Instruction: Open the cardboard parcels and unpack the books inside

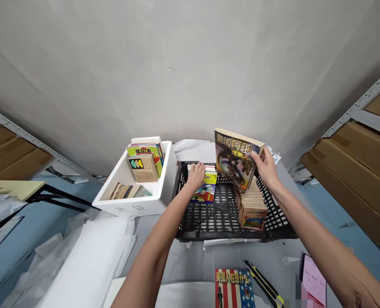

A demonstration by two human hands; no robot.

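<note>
My right hand (265,167) grips the edge of a paperback with a dragon cover (236,160), holding it tilted upright above a black perforated plastic crate (181,192). My left hand (195,176) lies flat on a stack of books (205,188) at the crate's far left. A second stack of thick paperbacks (253,209) stands in the crate's right side, just below the raised book. To the left of the crate, a white foam box (135,206) holds several books (143,164).
A book with a stars-and-stripes cover (234,288) and a yellow-and-black utility knife (263,282) lie near me, beside a phone (313,280). White sheets (90,261) lie left of the crate. Metal shelves with cardboard boxes (346,171) stand at the right, with others (10,149) at the left.
</note>
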